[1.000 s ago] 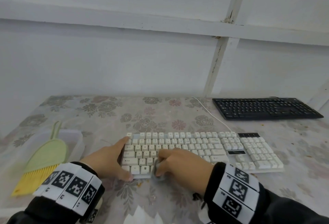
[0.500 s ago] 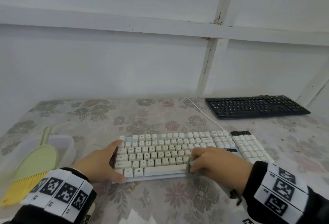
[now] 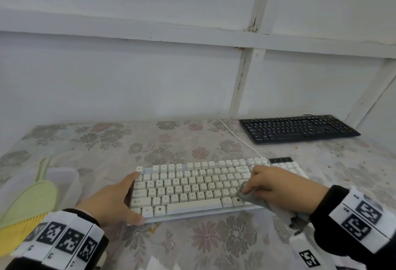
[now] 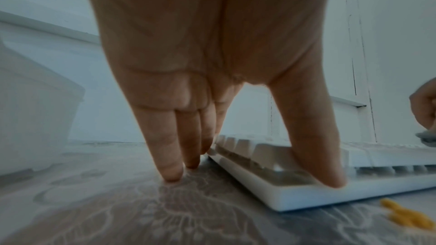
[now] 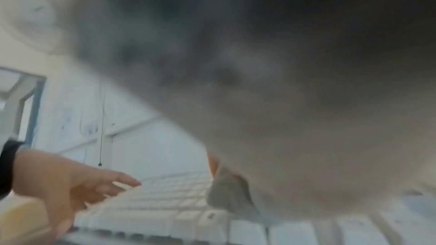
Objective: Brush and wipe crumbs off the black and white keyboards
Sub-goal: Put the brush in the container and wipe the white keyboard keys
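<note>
right hand [image 3: 276,188] grip holds grey cloth [image 3: 248,194] on white keyboard [image 3: 192,186]; left hand [image 3: 111,201] grip wide, bracing its end.

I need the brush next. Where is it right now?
In the head view, the green brush lies at the table's far left beside a clear container, left of the left hand.

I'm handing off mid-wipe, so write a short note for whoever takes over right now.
Left hand: open, bracing the white keyboard at its left end.
Right hand: fingers hold a grey cloth on the keys right of the spacebar.
Black keyboard: far right of the table, untouched now; crumbs lie near it.
Green brush: on a clear container, far left.
Left: finish wiping the white keyboard; check the black one.
</note>
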